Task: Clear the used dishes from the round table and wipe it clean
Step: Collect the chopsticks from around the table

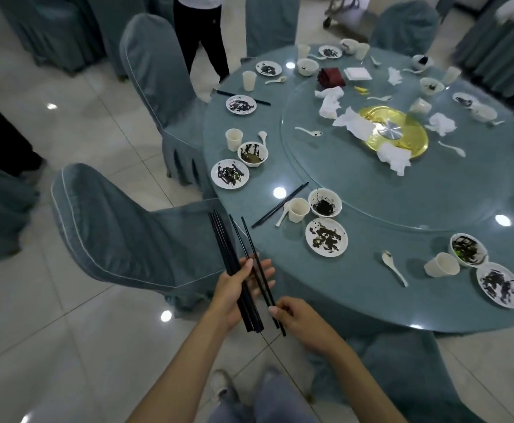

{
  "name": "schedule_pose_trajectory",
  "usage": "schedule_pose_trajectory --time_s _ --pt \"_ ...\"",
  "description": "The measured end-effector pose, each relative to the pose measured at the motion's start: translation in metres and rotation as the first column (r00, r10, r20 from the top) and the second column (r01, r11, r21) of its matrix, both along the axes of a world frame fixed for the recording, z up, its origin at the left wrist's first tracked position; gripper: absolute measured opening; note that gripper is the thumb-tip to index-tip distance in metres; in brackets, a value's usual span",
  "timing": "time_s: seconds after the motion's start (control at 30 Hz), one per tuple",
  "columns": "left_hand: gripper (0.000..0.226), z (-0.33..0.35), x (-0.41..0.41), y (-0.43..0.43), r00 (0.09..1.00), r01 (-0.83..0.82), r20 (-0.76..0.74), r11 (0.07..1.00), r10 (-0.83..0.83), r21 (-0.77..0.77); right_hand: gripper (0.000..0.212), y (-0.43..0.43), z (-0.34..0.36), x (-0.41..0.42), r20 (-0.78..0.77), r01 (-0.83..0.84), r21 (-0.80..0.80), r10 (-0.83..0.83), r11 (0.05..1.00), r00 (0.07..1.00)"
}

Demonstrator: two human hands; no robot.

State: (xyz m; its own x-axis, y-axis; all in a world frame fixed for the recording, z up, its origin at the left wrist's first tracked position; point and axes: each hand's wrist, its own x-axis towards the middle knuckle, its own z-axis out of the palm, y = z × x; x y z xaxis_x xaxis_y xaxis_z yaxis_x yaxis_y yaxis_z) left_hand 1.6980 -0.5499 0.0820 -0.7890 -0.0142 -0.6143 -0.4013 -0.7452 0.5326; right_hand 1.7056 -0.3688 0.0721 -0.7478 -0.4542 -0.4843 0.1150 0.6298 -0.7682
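The round table [371, 270] has a teal cloth under glass and a glass turntable [450, 190] in its middle. Dirty plates [326, 237], bowls [324, 202], paper cups [298, 209], white spoons [394, 268] and crumpled napkins [354, 123] lie all over it. My left hand [234, 288] holds a bundle of black chopsticks [228, 264] just off the table's near-left edge. My right hand [301, 320] pinches the near end of another pair of chopsticks [251, 254] that lies across my left fingers. A further pair [280, 205] lies on the table by a cup.
Covered chairs [121, 239] stand at the table's left side, one right by my hands, another [158, 71] farther back. A person's legs [200, 35] are behind that chair. A chair [402, 377] sits at the near right. Tiled floor [66, 346] spreads to the left.
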Motion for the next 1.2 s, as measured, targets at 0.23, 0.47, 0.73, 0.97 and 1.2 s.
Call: schedule_pose_trajectory --time_s 0.23,0.47,0.73,0.97,1.2 --pt "0.029 -0.013 -0.051 -0.001 1.000 -0.008 0.016 0.997 0.009 -0.072 0.031 -0.012 -0.022 -0.050 0.059 0.014 -0.084 -0.009 0.996 0.998" --pt "0.030 -0.017 -0.118 -0.002 0.991 -0.111 0.052 0.984 0.119 -0.138 0.027 -0.035 -0.035 -0.115 0.185 0.250 -0.223 -0.210 0.942 0.960" --pt "0.030 -0.011 -0.162 -0.027 0.976 -0.140 0.118 0.944 0.182 -0.297 0.024 -0.069 -0.040 -0.163 0.220 0.247 -0.233 -0.197 0.941 0.955" --pt "0.041 -0.022 -0.201 -0.079 0.987 -0.079 0.106 0.934 0.123 -0.348 0.031 -0.107 -0.049 -0.196 0.351 0.444 -0.205 -0.358 0.873 0.865" --pt "0.048 -0.046 -0.234 -0.157 0.971 0.091 0.239 0.949 -0.016 -0.303 0.033 -0.115 -0.117 -0.240 -0.043 0.689 0.337 -0.721 0.641 0.692"
